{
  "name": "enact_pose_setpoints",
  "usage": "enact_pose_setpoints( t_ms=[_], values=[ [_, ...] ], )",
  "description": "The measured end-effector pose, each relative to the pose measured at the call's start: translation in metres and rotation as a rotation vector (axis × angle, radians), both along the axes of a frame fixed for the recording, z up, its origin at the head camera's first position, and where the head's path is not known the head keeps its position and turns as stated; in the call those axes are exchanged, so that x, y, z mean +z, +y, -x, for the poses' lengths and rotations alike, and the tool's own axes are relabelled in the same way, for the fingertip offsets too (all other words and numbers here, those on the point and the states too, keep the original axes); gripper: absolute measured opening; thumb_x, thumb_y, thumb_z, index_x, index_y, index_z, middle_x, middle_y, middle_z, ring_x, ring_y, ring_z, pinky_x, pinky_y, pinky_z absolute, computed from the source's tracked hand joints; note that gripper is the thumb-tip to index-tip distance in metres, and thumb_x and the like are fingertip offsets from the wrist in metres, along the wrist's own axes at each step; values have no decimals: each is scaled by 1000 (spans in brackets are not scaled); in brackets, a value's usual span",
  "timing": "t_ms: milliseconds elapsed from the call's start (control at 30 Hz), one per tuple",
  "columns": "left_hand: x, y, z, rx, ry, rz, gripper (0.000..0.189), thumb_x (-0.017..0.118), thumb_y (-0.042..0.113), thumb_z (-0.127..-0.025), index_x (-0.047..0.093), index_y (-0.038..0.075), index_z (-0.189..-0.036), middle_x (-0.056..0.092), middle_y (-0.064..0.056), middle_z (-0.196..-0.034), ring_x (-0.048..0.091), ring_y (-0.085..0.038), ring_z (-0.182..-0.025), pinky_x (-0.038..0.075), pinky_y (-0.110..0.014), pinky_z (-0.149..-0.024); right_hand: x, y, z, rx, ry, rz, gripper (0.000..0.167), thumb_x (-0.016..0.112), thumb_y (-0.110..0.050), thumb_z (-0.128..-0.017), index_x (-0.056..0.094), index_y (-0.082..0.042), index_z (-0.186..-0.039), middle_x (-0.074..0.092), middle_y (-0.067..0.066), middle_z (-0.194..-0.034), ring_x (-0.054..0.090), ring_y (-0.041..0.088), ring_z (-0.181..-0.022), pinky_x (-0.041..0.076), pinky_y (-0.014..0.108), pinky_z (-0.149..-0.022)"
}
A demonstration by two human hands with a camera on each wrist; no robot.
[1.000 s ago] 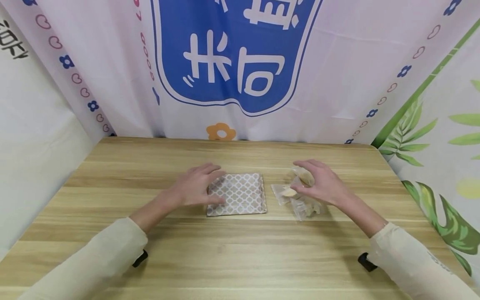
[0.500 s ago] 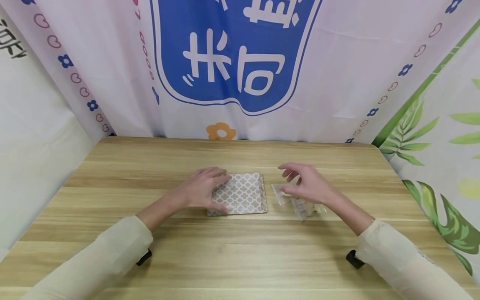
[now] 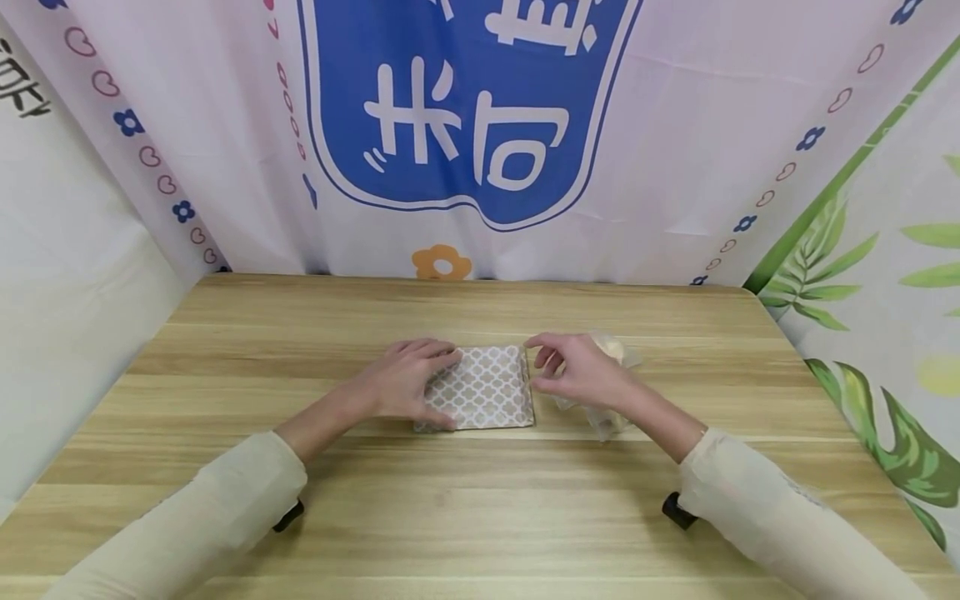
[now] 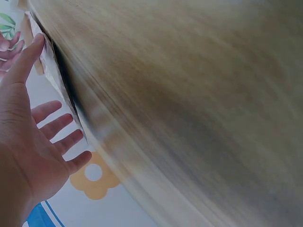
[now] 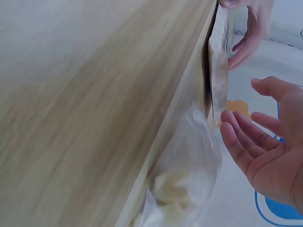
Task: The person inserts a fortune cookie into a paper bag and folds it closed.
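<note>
A flat packet (image 3: 483,387) with a beige and white lattice pattern lies on the wooden table. My left hand (image 3: 401,379) rests over its left part, thumb at the near edge and fingertips toward the far edge. In the left wrist view the thumb touches the packet (image 4: 52,68) and the other fingers are spread loosely. My right hand (image 3: 585,372) hovers at the packet's right edge with fingers loosely bent and nothing between them. Below that hand, partly hidden, lie small clear plastic bags (image 3: 603,423) with pale yellowish pieces inside; one bag (image 5: 182,175) shows large in the right wrist view.
The wooden table (image 3: 465,517) extends around the packet and bags. A printed curtain (image 3: 262,208) hangs along its back edge, and a leaf-patterned cloth (image 3: 885,350) stands on the right.
My right hand has moved left from over the plastic bags to the packet's right edge. My left hand has shifted slightly right onto the packet and then stayed there.
</note>
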State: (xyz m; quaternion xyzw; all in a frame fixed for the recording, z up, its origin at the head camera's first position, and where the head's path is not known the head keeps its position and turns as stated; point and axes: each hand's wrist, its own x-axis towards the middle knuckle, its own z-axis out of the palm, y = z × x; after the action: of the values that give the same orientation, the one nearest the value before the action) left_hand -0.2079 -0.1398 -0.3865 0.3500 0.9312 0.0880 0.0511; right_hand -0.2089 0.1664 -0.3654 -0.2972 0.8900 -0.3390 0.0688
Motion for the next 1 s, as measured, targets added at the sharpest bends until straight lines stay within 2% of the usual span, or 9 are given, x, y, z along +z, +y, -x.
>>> enact_pose_setpoints(
  t_ms=[167, 433, 767, 1000],
  values=[
    [-2, -2, 0, -6, 2, -11, 104, 82, 66, -76, 50, 3, -152, 45, -22, -157, 41, -42, -145, 33, -66, -116, -1, -11, 2, -16, 0, -52, 51, 82, -11, -88, 63, 6, -132, 72, 8, -93, 71, 15, -80, 60, 28, -74],
    [-1, -6, 1, -3, -5, -16, 103, 82, 65, -76, 50, 3, -152, 46, -21, -157, 41, -42, -145, 34, -66, -116, -13, -22, 8, 2, 1, -96, 45, 80, -13, -89, 65, 6, -126, 69, -1, -79, 65, 7, -67, 57, 23, -66],
    [0, -10, 0, -3, -1, -1, 102, 82, 65, -76, 51, 3, -152, 46, -20, -157, 42, -41, -144, 34, -65, -116, -16, -28, 8, 12, 18, -138, 42, 75, -3, -85, 65, 6, -125, 68, -3, -74, 57, 4, -59, 53, 21, -62],
    [0, -11, 1, -8, -2, -3, 100, 82, 64, -77, 52, 3, -151, 46, -20, -157, 41, -41, -145, 34, -65, -116, -15, -30, 7, -16, 6, -176, 39, 72, 0, -84, 66, 8, -122, 59, -3, -68, 50, 6, -57, 44, 20, -54]
  ],
)
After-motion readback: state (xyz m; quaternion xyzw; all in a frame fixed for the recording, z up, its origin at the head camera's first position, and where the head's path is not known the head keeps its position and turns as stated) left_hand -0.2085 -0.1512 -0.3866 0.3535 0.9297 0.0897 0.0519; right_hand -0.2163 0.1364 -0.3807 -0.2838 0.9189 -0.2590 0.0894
